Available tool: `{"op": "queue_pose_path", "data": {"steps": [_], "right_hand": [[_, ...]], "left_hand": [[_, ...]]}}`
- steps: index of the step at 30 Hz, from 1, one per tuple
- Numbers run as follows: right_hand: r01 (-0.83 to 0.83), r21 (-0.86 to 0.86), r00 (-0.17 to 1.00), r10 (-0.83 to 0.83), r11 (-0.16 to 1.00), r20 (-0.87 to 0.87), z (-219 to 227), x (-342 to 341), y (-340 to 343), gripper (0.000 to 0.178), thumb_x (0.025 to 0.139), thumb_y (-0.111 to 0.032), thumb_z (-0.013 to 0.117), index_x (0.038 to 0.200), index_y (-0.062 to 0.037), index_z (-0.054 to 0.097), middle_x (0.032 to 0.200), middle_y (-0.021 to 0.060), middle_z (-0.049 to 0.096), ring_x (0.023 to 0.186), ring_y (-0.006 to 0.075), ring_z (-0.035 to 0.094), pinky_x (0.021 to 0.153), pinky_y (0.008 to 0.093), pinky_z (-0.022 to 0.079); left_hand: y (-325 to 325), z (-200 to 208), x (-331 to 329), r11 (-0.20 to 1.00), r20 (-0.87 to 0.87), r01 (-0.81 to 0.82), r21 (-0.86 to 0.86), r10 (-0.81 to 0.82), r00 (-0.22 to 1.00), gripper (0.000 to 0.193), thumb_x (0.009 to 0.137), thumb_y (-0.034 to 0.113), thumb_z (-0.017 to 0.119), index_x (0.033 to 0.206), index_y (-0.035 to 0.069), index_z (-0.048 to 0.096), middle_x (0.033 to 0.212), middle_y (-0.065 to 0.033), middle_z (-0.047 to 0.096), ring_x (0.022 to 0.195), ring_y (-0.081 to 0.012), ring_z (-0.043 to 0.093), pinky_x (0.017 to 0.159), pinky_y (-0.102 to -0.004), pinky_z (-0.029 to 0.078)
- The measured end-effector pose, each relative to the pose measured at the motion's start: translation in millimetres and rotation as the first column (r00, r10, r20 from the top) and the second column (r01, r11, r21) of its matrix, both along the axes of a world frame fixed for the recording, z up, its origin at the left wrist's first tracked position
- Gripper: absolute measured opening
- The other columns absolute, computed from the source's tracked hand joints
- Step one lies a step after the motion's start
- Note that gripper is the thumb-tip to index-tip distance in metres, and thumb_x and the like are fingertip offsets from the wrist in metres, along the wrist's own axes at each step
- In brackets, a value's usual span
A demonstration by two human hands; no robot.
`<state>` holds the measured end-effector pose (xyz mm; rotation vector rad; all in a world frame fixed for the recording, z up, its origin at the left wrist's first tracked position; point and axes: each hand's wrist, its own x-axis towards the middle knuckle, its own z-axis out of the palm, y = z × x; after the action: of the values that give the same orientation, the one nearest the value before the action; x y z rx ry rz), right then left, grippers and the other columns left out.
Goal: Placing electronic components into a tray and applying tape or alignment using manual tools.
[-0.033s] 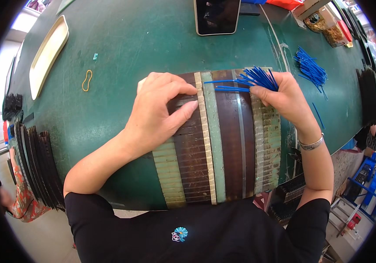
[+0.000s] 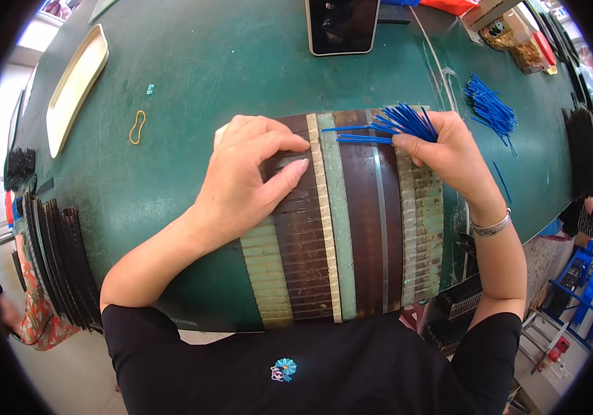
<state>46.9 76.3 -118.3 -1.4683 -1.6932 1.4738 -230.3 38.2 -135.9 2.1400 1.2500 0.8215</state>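
Observation:
A slatted board [image 2: 369, 228] with brown, pale green and cream bands lies before me on the green table. My left hand [image 2: 251, 166] rests over its upper left part. The thumb and index finger are apart beside the narrow cream strip [image 2: 323, 200], with nothing visible between them; the other fingers curl, partly hidden. In my right hand [image 2: 445, 145], a bundle of thin blue wires [image 2: 407, 123] is pinched above the board's upper right corner. Two or three of those wires stick out leftward over the brown band, their tips near the pale green strip.
A loose pile of blue wires [image 2: 491, 107] lies to the right, one stray wire [image 2: 502, 181] below it. A phone [image 2: 342, 28] is at the far side. Leftward are a cream tray [image 2: 77, 90], a rubber band [image 2: 137, 127] and stacked dark strips [image 2: 58, 256]. Clear jars [image 2: 518, 45] stand far right.
My left thumb and index fingertip have drawn back very slightly to the left. The wires in my right hand have shifted a touch leftward.

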Motion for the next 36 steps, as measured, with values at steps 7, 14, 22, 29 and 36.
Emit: {"op": "queue_pose_path", "data": {"steps": [7,14,22,29,36], "right_hand": [[-0.121,0.133,0.975,0.092,0.984,0.204,-6,-13,8,0.018,0.086,-0.011,0.070,0.073,-0.0013,0.064,0.059,-0.0040,0.051,0.055,0.0037,0.043,0.050,0.0234,0.035],[-0.036,0.173,0.986,0.007,0.984,0.164,0,3,12,0.018,0.085,-0.011,0.069,0.073,0.0007,0.063,0.057,-0.0023,0.052,0.053,0.0050,0.045,0.050,0.0249,0.037],[-0.152,0.108,0.949,0.115,0.982,0.294,7,-10,0,0.019,0.085,-0.010,0.069,0.071,0.0019,0.063,0.056,-0.0012,0.054,0.053,0.0053,0.047,0.049,0.0255,0.038],[-0.129,0.163,0.954,0.077,0.978,0.290,3,-5,3,0.015,0.084,-0.011,0.070,0.076,0.0020,0.067,0.059,-0.0003,0.059,0.055,0.0051,0.051,0.051,0.0239,0.040],[-0.115,-0.005,0.988,0.115,0.993,0.100,18,0,-14,0.010,0.084,-0.010,0.072,0.080,-0.0005,0.070,0.064,0.0009,0.064,0.059,0.0036,0.056,0.054,0.0206,0.042]], "left_hand": [[-7,-4,-1,0.991,-0.070,0.122,0.063,-0.117,0.991,0.024,0.077,0.008,0.072,0.100,0.007,0.070,0.106,-0.0045,0.066,0.102,-0.0249,0.056,0.091,-0.0399,0.041],[-9,4,18,0.963,-0.263,0.205,0.175,-0.155,0.952,0.030,0.075,0.002,0.070,0.106,0.005,0.069,0.120,-0.0062,0.066,0.105,-0.0272,0.057,0.093,-0.0388,0.044],[-9,-3,-4,0.986,-0.090,0.148,0.080,-0.141,0.986,0.036,0.076,0.001,0.069,0.111,0.006,0.067,0.122,-0.0067,0.065,0.107,-0.0288,0.056,0.093,-0.0402,0.044],[-14,2,18,0.963,-0.237,0.224,0.152,-0.184,0.954,0.035,0.075,0.002,0.070,0.109,0.006,0.067,0.118,-0.0068,0.066,0.105,-0.0292,0.057,0.094,-0.0405,0.044],[-7,9,25,0.980,-0.018,0.190,0.056,-0.190,0.982,0.029,0.076,0.006,0.073,0.104,0.006,0.067,0.111,-0.0068,0.066,0.103,-0.0275,0.057,0.092,-0.0395,0.043]]}}
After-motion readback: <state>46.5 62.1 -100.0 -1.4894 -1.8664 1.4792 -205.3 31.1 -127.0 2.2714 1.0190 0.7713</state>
